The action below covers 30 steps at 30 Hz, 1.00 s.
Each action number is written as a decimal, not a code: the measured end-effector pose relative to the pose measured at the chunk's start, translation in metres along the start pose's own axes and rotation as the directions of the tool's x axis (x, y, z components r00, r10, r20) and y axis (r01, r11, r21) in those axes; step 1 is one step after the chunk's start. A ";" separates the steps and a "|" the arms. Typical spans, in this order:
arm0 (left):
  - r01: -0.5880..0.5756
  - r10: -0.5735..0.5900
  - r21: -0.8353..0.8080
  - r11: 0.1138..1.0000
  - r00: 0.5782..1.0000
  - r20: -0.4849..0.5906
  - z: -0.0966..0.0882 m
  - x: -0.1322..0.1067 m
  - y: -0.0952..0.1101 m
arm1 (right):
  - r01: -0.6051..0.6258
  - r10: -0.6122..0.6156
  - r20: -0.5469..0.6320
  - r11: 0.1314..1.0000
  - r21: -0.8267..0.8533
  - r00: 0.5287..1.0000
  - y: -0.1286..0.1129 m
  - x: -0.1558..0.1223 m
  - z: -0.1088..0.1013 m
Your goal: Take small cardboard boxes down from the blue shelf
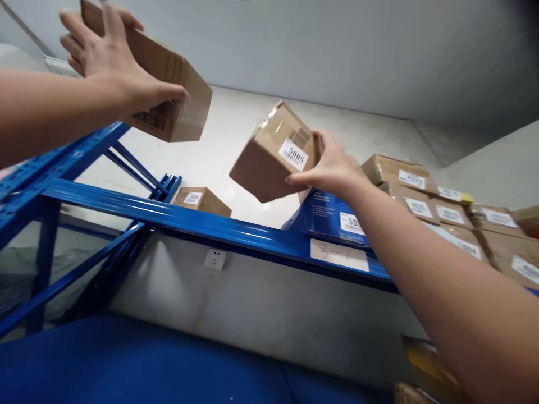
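Raised at the upper left, my left hand (113,62) is closed around a brown cardboard box (189,101), with fingers over its top and thumb along its near side. My right hand (330,165) grips a second cardboard box (269,163) by its right side. That box is tilted and bears a white label reading 5005. Below and between the two held boxes, another cardboard box (210,203) with a white label sits behind the blue shelf beam (202,224). A blue box (322,216) with a partly covered label lies just under my right hand.
Labelled cardboard boxes (410,193) are stacked on the shelf at the right. A white card (339,255) with red handwriting is fixed to the beam. Blue rack struts (84,280) stand at the left. A wall socket (214,258) and a blue lower shelf (147,359) appear below.
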<state>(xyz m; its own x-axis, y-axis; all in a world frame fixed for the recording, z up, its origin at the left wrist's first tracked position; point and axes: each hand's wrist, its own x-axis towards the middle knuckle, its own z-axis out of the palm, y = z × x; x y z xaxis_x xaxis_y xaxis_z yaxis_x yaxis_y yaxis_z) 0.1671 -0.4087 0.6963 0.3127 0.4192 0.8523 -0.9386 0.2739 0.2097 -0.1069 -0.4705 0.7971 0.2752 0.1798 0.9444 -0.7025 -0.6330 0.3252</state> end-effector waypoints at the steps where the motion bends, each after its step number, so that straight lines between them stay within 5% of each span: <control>1: -0.001 0.000 -0.007 1.000 0.997 -0.078 -0.007 0.016 -0.001 | -0.023 0.024 0.020 1.000 -0.011 1.000 -0.005 -0.003 0.009; 4: 0.028 -0.034 -0.035 0.999 0.982 -0.185 -0.033 0.084 -0.004 | 0.003 0.020 0.202 0.993 -0.117 0.979 -0.014 -0.014 0.028; 7: 0.178 -0.182 0.156 0.972 0.983 0.017 -0.064 0.134 -0.007 | 0.090 0.031 0.441 0.964 -0.251 0.897 -0.018 -0.018 0.030; 12: 0.028 -0.048 0.268 0.963 0.997 0.068 -0.102 0.124 -0.013 | 0.061 0.229 0.604 0.905 -0.420 0.763 -0.041 -0.002 0.013; 13: 0.027 -0.042 0.258 0.966 0.998 0.053 -0.106 0.118 -0.014 | 0.057 0.231 0.585 0.900 -0.431 0.777 -0.053 0.003 0.012; 16: 0.032 -0.040 0.260 0.965 0.999 0.024 -0.114 0.109 -0.018 | 0.058 0.033 0.366 0.970 -0.236 0.930 -0.102 0.015 0.021; 18: 0.082 -0.090 0.285 0.955 0.996 0.015 -0.119 0.109 -0.023 | 0.016 -0.011 0.246 1.000 -0.018 0.969 -0.140 0.024 0.043; 22: 0.135 -0.128 0.243 0.961 0.991 -0.043 -0.134 0.108 -0.039 | -0.197 0.194 0.352 0.980 -0.029 0.916 -0.201 0.048 0.121; 26: 0.063 -0.062 0.198 0.978 0.998 -0.008 -0.161 0.099 -0.061 | -0.477 0.496 0.293 0.868 -0.137 0.818 -0.227 0.065 0.203; 30: 0.037 -0.047 0.189 0.981 0.998 0.046 -0.184 0.090 -0.081 | -0.619 0.659 0.225 0.751 -0.230 0.717 -0.235 0.064 0.249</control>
<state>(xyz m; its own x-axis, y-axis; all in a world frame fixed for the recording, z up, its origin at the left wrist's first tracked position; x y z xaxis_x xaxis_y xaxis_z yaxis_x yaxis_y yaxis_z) 0.2985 -0.2343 0.6682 0.3494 0.3655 0.8628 -0.9368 0.1206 0.3283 0.2396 -0.4978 0.7687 -0.1180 -0.4582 0.8810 -0.8489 -0.4138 -0.3289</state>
